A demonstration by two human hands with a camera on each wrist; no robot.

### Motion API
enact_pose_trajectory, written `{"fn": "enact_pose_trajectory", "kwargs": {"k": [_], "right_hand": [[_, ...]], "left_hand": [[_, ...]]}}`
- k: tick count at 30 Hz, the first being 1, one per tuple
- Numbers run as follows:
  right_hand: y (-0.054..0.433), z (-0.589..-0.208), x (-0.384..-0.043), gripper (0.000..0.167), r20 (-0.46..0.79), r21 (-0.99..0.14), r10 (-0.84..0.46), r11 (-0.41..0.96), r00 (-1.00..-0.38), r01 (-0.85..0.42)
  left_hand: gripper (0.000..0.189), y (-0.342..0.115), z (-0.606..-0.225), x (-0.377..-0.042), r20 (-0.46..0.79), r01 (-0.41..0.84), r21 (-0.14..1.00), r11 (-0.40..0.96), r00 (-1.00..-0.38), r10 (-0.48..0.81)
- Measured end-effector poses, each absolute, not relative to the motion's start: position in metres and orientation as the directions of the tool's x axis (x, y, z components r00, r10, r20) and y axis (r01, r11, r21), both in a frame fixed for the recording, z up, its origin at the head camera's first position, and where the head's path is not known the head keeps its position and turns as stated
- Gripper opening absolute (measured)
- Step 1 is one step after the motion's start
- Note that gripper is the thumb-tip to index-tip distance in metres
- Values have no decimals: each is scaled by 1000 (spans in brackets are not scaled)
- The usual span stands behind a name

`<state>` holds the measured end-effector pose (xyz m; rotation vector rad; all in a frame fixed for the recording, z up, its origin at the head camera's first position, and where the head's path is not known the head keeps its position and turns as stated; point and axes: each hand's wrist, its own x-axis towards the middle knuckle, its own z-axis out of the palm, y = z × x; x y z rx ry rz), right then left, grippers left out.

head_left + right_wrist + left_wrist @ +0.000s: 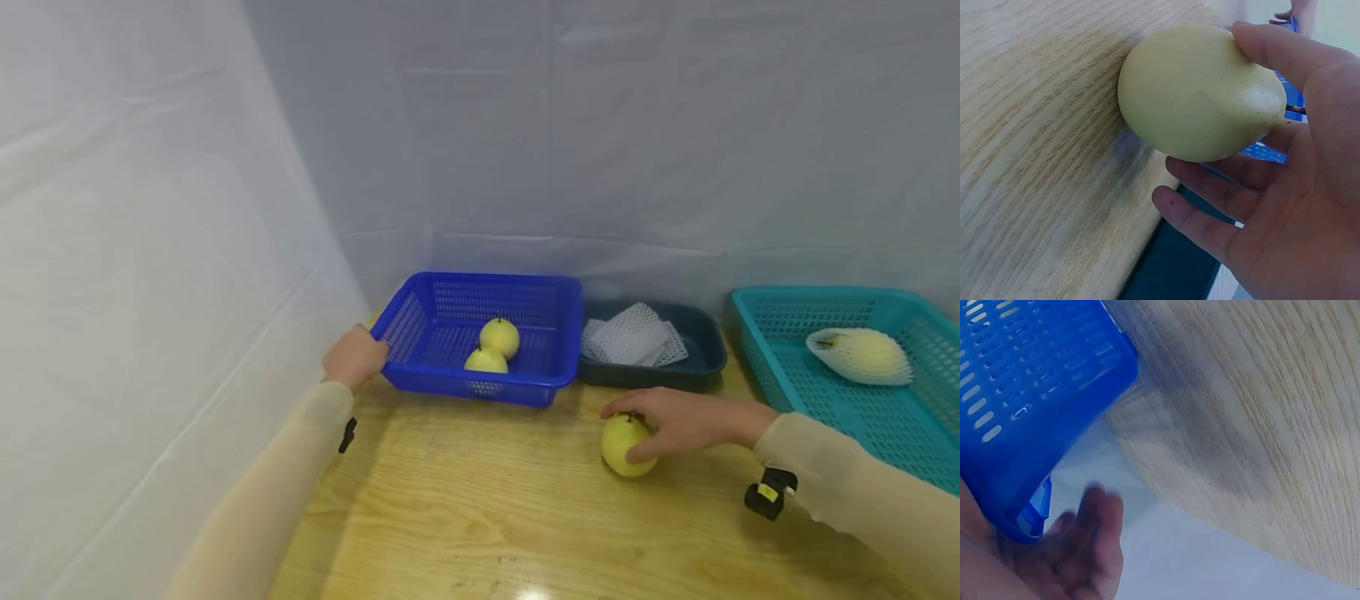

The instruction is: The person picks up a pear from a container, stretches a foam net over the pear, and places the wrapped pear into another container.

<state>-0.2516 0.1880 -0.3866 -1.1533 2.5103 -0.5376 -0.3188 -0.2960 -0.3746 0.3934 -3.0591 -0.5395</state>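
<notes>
At the left end of the blue basket [457,379], my left hand [354,357] holds the rim. In the left wrist view the fingers [1100,531] curl beside the basket's corner and look blurred. Two yellow pears [500,337] sit together inside this basket. My right hand [678,421] grips another pear [624,446] low over the wooden table, right of the basket. Up close in the right wrist view, the thumb is on one side of the pear [1191,94] and the fingers [1210,184] are on the other; its stem points toward the palm.
A dark green tray [660,379] with white foam nets [633,335] stands right of the blue basket. Farther right, a teal basket [772,367] holds a net-wrapped pear [862,356]. White sheeting [487,167] rises behind and at the left of the wooden table [450,500].
</notes>
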Motion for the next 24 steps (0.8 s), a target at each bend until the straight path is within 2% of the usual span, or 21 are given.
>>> {"fn": "enact_pose_trajectory", "kwargs": {"k": [3, 7, 9, 16, 20, 24], "right_hand": [[188, -386, -251, 69, -136, -470, -773, 601, -620, -646], [189, -386, -249, 69, -126, -467, -774, 598, -620, -652], [189, -386, -248, 70, -124, -469, -773, 598, -622, -650], [195, -389, -247, 73, -133, -475, -754, 618, -644, -626], [197, -390, -245, 75, -151, -483, -738, 636, -658, -602], [198, -390, -244, 78, -152, -500, -737, 632, -658, -592]], "left_hand": [[66, -298, -377, -319, 85, -208, 286, 935, -967, -241], [55, -295, -379, -319, 271, -138, 238, 961, -941, -202], [50, -288, -378, -318, 330, -100, 255, 962, -926, -183], [37, -235, -367, -310, 399, 49, 370, 928, -910, -111], [26, -202, -363, -300, 431, 147, 379, 914, -902, -34], [24, -171, -361, -289, 423, 236, 368, 899, -904, 64]]}}
